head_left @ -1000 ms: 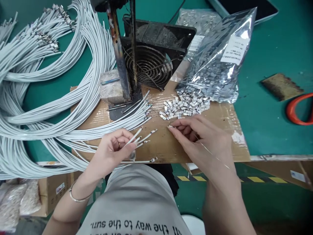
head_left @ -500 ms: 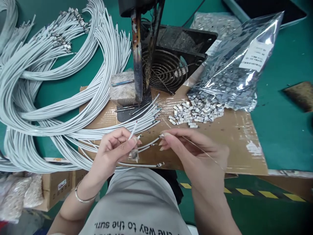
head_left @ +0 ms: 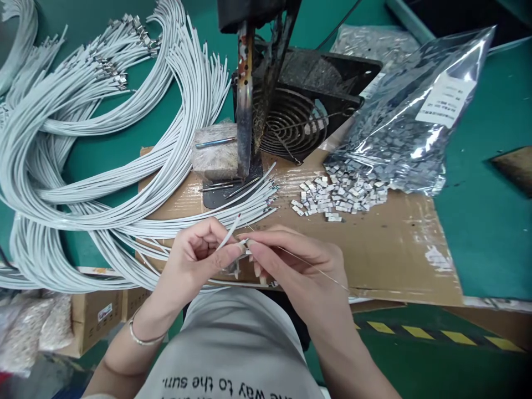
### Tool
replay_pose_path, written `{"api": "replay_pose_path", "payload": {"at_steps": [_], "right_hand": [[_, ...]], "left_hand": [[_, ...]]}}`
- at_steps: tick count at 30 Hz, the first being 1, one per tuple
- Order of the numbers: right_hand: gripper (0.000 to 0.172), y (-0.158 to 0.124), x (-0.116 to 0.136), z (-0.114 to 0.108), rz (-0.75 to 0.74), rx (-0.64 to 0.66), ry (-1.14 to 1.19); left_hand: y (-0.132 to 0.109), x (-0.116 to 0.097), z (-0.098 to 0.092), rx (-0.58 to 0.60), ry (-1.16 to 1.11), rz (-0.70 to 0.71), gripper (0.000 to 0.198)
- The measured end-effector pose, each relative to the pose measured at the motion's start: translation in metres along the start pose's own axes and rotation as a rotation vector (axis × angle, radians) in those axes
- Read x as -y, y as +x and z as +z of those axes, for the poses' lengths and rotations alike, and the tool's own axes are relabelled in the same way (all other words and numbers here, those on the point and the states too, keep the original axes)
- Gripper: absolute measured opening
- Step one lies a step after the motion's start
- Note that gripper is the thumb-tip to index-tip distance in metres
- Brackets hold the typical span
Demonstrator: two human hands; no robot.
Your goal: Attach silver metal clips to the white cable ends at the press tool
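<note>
My left hand [head_left: 195,257] is closed, pinching a white wire [head_left: 229,231] between thumb and fingers, its stripped end sticking up. Close against it, my right hand [head_left: 305,266] is closed too, thumb and forefinger pressed on a small metal terminal [head_left: 246,241] at the left fingertips. Whether the terminal touches a wire end cannot be made out. A thin silvery wire, perhaps solder [head_left: 316,269], runs through the right hand and across its back. Just beyond the hands, a fan of white wires [head_left: 224,220] lies on a cardboard sheet [head_left: 399,249].
A soldering iron [head_left: 245,105] hangs tip down beside a wrapped block [head_left: 214,160]. Behind it leans a black fan [head_left: 295,122]. Loose metal terminals [head_left: 341,194] lie before a silvery bag [head_left: 415,122]. Large white wire bundles [head_left: 103,205] cover the left side.
My right hand has moved left with the terminal, up to my left fingertips. The left hand stays nearly in place, still pinching the wire. The view has shifted slightly.
</note>
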State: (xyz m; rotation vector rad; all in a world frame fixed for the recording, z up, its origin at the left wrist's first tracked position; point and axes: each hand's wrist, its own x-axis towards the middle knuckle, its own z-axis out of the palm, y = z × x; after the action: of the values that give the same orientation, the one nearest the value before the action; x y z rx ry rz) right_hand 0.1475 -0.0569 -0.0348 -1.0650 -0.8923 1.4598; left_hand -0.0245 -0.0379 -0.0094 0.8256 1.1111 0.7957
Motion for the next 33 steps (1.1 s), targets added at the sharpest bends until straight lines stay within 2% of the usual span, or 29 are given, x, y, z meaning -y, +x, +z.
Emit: {"api": "replay_pose_path", "payload": {"at_steps": [4, 9, 12, 14, 19, 26, 30, 33], "right_hand": [[0.022, -0.001, -0.005, -0.001, 0.04, 0.012, 0.068], [0.005, 0.003, -0.005, -0.008, 0.253, 0.081, 0.227], [0.016, 0.006, 0.003, -0.015, 0.37, 0.183, 0.161], [0.016, 0.007, 0.009, -0.017, 0.385, 0.218, 0.096], [0.01, 0.003, 0.019, -0.007, 0.253, 0.073, -0.046], [0.009, -0.003, 0.025, 0.004, 0.262, -0.089, -0.058], [0.009, -0.002, 0.018, 0.006, 0.227, -0.126, -0.034], [0.011, -0.002, 0.005, 0.015, 0.176, -0.165, 0.02]], "left_hand": [[0.0, -0.002, -0.001, -0.021, 0.015, -0.032, 0.025], [-0.002, -0.009, 0.001, -0.022, 0.026, -0.088, 0.03], [-0.005, -0.016, 0.001, -0.003, 0.075, -0.133, 0.029], [-0.006, -0.018, 0.001, 0.012, 0.109, -0.155, 0.028], [-0.003, -0.016, 0.0, -0.038, 0.179, -0.12, 0.025], [-0.002, -0.011, 0.008, -0.139, 0.339, 0.029, 0.023], [-0.004, -0.001, 0.015, -0.206, 0.36, 0.188, 0.025], [-0.005, 0.008, 0.02, -0.253, 0.348, 0.257, 0.028]]}}
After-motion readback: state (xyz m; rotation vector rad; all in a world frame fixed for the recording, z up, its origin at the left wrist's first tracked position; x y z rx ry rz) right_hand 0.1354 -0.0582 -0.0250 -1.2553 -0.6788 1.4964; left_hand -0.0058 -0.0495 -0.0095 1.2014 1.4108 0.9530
